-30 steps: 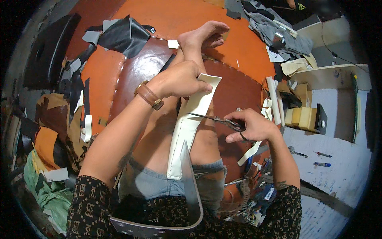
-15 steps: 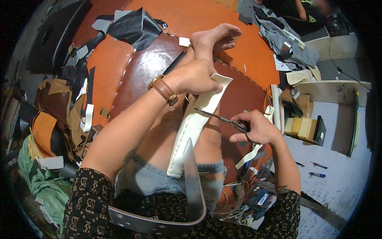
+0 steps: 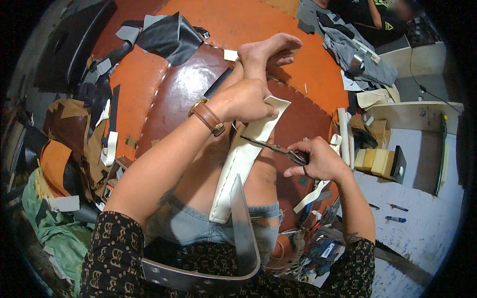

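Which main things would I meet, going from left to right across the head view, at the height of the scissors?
Orange piece → white looped strip → left forearm → white stitched piece → scissors, tips over that piece → right hand → pale rods → yellow blocks → black panel.

- Strip: cream, dashed stitch line observed.
- Scissors: dark grey metallic noted.
- Shirt: black, patterned with repeating tan motifs.
- Shorts: faded blue noted.
- Watch strap: brown noted.
- Floor covering: orange and maroon panels seen.
- Blocks: pale yellow recorded.
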A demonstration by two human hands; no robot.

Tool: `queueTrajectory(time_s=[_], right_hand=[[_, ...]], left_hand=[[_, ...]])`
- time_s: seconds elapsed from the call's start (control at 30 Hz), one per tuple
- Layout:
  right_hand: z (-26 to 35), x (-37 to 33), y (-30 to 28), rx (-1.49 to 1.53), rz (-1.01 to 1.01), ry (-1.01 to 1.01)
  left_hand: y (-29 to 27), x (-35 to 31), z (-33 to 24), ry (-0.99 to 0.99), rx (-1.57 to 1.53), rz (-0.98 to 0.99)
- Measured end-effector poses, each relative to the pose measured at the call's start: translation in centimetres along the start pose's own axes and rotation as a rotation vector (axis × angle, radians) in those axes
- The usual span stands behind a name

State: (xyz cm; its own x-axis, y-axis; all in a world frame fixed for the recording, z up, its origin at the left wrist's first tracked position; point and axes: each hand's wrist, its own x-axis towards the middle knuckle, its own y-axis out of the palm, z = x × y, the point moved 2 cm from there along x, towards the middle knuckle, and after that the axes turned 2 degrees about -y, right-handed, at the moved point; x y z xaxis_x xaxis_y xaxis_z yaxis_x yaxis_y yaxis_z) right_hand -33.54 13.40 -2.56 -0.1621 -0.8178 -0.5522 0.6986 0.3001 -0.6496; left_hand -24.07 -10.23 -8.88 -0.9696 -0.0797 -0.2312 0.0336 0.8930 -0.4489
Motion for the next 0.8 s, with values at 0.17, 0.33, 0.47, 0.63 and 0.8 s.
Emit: queueTrajectory(time_s=[0.17, 0.33, 0.47, 0.63, 0.8], right_hand=[[-1.2, -0.7, 0.3, 0.068, -0.073, 0.016], [-4.9, -2.6, 2.7, 0.288, -0.525, 0.273], [-13.3, -3.9, 11.8, 0.440, -0.701, 0.552], [-17.8, -5.6, 23.8, 0.509, -0.826, 0.818], [-4.5, -6.7, 19.6, 1.307, -0.723, 0.537]], left_hand=[[-3.1, 0.0, -0.2, 0.044, -0.352, -0.463], [0.3, -3.7, 4.5, 0.132, -0.604, 0.034], [5.1, -7.9, 3.9, 0.028, -0.429, 0.208], [6.9, -7.9, 2.5, -0.044, -0.578, 0.059], [6.5, -10.6, 2.4, 0.130, -0.025, -0.299]])
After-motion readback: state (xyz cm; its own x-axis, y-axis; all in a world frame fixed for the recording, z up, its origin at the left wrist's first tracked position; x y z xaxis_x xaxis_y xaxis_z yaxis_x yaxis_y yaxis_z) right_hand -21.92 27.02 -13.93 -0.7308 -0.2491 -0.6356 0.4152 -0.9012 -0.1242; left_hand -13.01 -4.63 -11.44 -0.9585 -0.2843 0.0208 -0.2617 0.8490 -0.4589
